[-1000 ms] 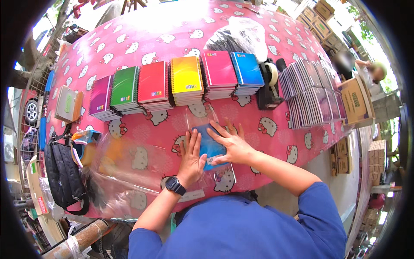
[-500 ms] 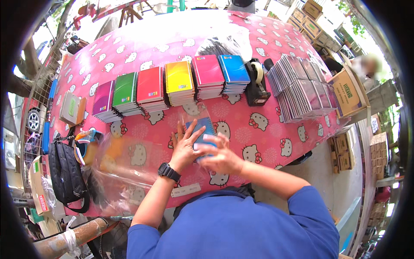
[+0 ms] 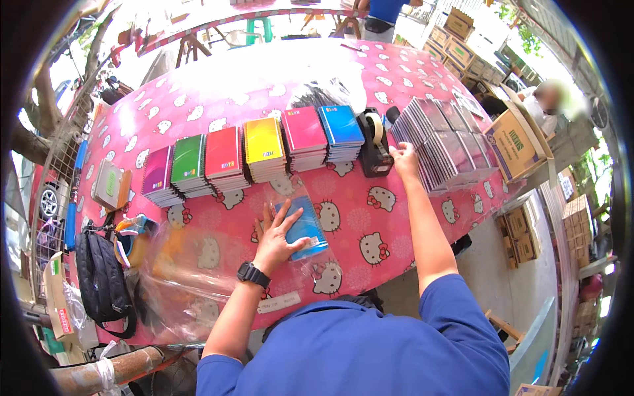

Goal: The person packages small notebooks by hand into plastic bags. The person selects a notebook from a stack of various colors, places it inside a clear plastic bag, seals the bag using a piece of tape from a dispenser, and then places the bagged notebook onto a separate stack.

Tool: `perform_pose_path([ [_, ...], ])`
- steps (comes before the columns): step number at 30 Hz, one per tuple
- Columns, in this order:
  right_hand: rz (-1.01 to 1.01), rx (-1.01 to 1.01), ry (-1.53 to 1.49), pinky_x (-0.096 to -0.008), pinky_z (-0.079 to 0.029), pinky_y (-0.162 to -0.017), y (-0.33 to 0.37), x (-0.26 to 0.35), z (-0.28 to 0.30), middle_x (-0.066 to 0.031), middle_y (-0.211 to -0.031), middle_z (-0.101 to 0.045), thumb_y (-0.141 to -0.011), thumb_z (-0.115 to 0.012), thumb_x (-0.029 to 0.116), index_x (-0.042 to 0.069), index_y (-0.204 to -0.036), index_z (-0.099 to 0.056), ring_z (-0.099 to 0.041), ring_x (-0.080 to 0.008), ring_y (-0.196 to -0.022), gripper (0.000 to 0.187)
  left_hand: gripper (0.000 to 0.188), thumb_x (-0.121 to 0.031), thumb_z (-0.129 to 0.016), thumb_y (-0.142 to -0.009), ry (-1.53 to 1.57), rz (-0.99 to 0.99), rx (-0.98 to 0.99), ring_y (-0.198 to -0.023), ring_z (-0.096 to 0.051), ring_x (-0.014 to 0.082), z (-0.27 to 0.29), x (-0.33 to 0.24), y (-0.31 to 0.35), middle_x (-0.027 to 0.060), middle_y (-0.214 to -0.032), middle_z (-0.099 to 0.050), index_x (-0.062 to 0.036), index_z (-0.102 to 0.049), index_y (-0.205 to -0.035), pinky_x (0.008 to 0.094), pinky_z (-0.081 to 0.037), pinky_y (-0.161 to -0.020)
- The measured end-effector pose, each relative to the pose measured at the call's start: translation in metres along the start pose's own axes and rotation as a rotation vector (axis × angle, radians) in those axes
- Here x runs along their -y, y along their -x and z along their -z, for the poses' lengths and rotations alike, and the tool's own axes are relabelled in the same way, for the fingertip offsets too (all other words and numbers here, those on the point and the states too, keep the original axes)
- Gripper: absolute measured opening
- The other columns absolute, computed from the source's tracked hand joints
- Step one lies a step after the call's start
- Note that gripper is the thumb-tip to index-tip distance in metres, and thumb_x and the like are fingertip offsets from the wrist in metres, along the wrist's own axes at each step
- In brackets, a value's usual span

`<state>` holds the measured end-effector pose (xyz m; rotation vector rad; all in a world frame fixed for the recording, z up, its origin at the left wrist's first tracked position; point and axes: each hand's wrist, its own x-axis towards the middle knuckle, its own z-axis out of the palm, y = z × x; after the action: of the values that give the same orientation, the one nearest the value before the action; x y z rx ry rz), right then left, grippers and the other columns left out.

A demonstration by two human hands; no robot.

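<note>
One purple spiral-bound notebook stack (image 3: 157, 170), one green stack (image 3: 188, 160), one red stack (image 3: 224, 154), one yellow stack (image 3: 263, 142), one pink stack (image 3: 305, 132), one blue stack (image 3: 342, 127): that's six stacks! Add one single light-blue notebook (image 3: 316, 230). One bare left hand (image 3: 274, 241), one bare right hand (image 3: 404, 160), two in all, plus one black wristwatch (image 3: 253, 274). Here's one black tape dispenser (image 3: 375, 158) with one roll of pale tape (image 3: 376, 125)! One black fabric bag (image 3: 102, 277), one white paper strip (image 3: 279, 303), one green plastic stool (image 3: 259, 28). One blue-shirted person (image 3: 384, 10), one white-shirted person (image 3: 543, 120): two others. Plastic-wrapped notebook bundles (image 3: 446, 148)? Too tightly packed to count.
</note>
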<state>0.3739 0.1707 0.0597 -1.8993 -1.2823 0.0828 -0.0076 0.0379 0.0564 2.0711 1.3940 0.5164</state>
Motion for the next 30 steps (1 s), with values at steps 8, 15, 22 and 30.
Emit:
perform_pose_path([
  [8,-0.078,0.101,-0.765,-0.0253,-0.049,-0.063,0.011,0.041,0.009,-0.0081,-0.076,-0.062,-0.077,-0.068,0.002,-0.004,-0.101,-0.051,-0.062,-0.0165,-0.066,0.029,0.073,-0.047,-0.07,-0.069,0.017,0.033,-0.016,-0.139,0.002,0.0335,0.004,0.003,0.006,-0.0039,-0.15,-0.02,-0.0287,-0.044,-0.134,0.0633,-0.003,-0.106],
  [15,-0.575,0.4,-0.762,-0.0207,-0.037,-0.046,0.05,-0.014,0.002,-0.0096,-0.08,-0.065,-0.074,-0.072,0.007,0.0,-0.101,-0.051,-0.052,-0.0085,-0.054,0.035,0.073,-0.047,-0.07,-0.069,0.003,0.021,0.006,-0.139,0.0,0.0351,0.001,-0.001,0.003,-0.0036,-0.15,-0.021,-0.0287,-0.043,-0.134,0.0639,-0.003,-0.105],
  [22,-0.308,1.009,-0.741,-0.0212,-0.038,-0.052,0.119,0.136,0.0,-0.0066,-0.078,-0.065,-0.068,-0.076,0.012,0.004,-0.091,-0.053,-0.058,-0.0091,-0.066,0.034,0.097,-0.048,-0.073,-0.065,0.073,0.039,-0.006,-0.139,0.002,0.035,-0.003,0.014,0.006,-0.0017,-0.15,-0.023,-0.0263,-0.022,-0.144,0.0626,0.002,-0.105],
  [30,0.24,0.963,0.572,-0.0367,-0.052,-0.076,0.162,0.191,-0.021,-0.0147,-0.093,-0.067,-0.057,-0.076,0.059,0.005,-0.094,-0.067,-0.065,-0.027,-0.089,0.065,0.117,-0.036,-0.081,-0.06,0.129,0.073,-0.032,-0.14,-0.002,0.032,-0.004,0.015,0.0,0.0045,-0.145,-0.033,-0.0217,-0.004,-0.146,0.0612,0.002,-0.105],
])
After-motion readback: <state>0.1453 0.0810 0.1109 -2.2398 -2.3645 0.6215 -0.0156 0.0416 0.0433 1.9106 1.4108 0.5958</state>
